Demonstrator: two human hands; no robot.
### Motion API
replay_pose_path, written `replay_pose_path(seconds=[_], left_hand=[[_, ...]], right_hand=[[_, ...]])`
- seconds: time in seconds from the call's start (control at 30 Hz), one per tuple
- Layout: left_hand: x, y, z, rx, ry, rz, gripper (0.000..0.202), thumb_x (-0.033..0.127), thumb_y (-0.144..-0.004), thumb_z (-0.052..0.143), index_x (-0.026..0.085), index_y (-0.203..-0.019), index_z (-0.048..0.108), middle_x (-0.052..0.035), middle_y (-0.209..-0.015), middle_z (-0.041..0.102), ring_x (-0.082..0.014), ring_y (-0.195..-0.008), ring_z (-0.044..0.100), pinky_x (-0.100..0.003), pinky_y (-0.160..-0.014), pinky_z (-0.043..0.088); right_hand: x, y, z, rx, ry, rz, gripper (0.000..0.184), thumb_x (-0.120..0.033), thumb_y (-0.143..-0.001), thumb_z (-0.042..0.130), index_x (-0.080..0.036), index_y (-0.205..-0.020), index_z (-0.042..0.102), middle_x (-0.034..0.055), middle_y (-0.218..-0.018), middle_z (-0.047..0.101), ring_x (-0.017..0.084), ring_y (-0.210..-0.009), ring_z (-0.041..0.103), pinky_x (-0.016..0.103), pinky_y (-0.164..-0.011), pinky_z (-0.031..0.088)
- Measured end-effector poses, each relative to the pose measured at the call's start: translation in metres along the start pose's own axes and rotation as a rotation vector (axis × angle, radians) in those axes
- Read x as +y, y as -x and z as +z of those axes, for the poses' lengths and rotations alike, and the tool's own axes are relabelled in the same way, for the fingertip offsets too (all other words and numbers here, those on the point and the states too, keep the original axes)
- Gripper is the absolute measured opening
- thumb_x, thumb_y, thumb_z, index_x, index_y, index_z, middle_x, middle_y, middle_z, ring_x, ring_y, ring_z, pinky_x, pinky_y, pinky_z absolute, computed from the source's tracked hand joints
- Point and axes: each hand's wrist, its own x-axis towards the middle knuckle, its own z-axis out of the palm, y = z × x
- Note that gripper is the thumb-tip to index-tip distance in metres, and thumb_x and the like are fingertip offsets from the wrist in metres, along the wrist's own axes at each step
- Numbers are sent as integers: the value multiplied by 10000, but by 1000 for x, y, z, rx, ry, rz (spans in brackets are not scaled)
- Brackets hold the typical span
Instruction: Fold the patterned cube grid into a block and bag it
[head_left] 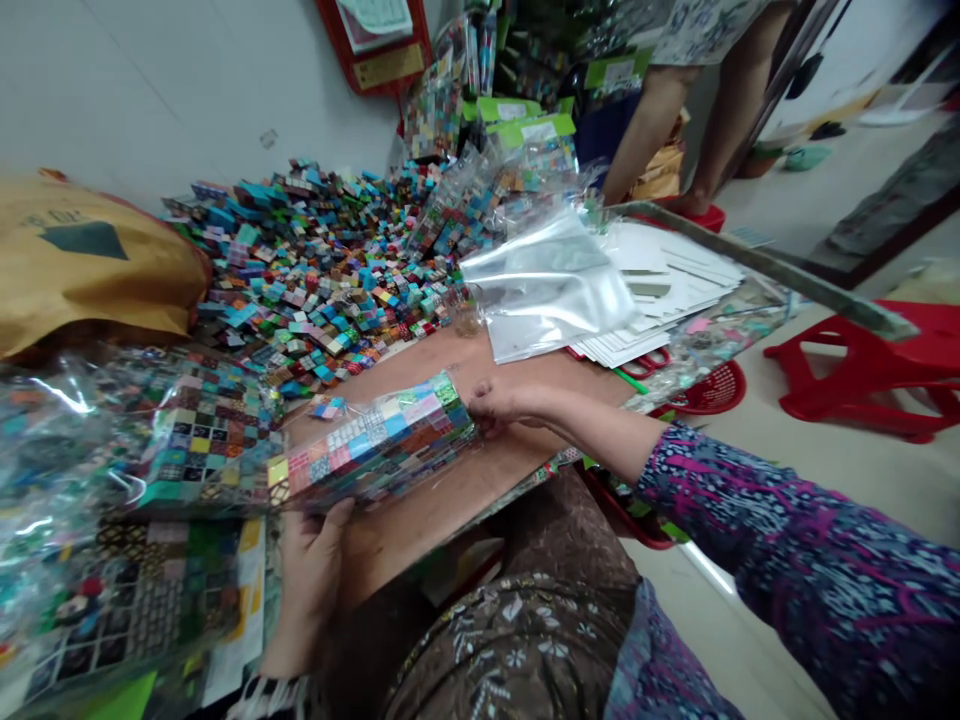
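My left hand [311,575] grips from below the near end of a clear packet filled with small colourful blocks [375,445], held above the wooden table [450,495]. My right hand [495,405] is closed on the packet's far end, fingers pinched at its edge. A great heap of loose colourful blocks [315,260] covers the table beyond. Filled packets [150,440] are stacked at the left, close to my left hand.
Empty clear bags [547,285] and white cards [667,280] lie at the table's far right. A brown sack [82,260] sits at the left. Red stools [862,375] and a red basket [709,390] stand on the floor. Another person's legs [697,110] are behind.
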Motion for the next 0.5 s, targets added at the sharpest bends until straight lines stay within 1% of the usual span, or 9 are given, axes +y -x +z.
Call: replay_pose_path(seconds=[0.1, 0.17, 0.27, 0.37, 0.43, 0.5], left_hand=[[-8, 3, 4, 0, 21, 87, 508, 468, -807, 711, 229, -1229, 558, -72, -1286, 628, -244, -1252, 555, -425, -1151, 348], [-13, 4, 5, 8, -6, 111, 475, 462, -814, 704, 221, -1199, 562, -70, -1239, 639, -243, -1220, 571, -416, -1134, 369], [-15, 4, 4, 14, -52, 121, 466, 471, -809, 702, 215, -1174, 565, -70, -1181, 649, -257, -1179, 588, -436, -1125, 380], [-14, 4, 3, 12, -64, 167, 462, 452, -821, 692, 227, -1204, 564, -72, -1239, 632, -261, -1236, 553, -430, -1149, 352], [-14, 4, 4, 16, -61, 178, 430, 447, -826, 689, 225, -1176, 579, -70, -1218, 643, -259, -1211, 565, -431, -1152, 347], [-15, 4, 4, 19, -53, 167, 408, 455, -816, 698, 215, -1128, 595, -66, -1150, 666, -260, -1164, 588, -443, -1146, 352]], right_hand=[[3, 5, 7, 11, -37, 57, 178, -270, -743, 681, -183, -676, 540, -18, -557, 553, 105, -477, 501, 236, -481, 430], [9, 7, 14, 60, -66, 53, 185, -290, -773, 644, -197, -699, 502, -44, -555, 508, 97, -488, 476, 221, -484, 406], [22, 7, 25, 159, -119, -17, 187, -339, -819, 574, -214, -747, 455, -71, -573, 460, 98, -526, 448, 210, -507, 385], [34, 6, 34, 248, -168, -96, 178, -368, -814, 551, -225, -818, 445, -86, -608, 452, 100, -536, 424, 211, -516, 362], [38, 6, 37, 278, -190, -133, 201, -384, -793, 562, -230, -867, 456, -95, -609, 444, 104, -518, 408, 218, -502, 342], [41, 6, 38, 281, -203, -162, 238, -412, -772, 576, -231, -893, 480, -98, -601, 439, 107, -504, 402, 228, -495, 335]])
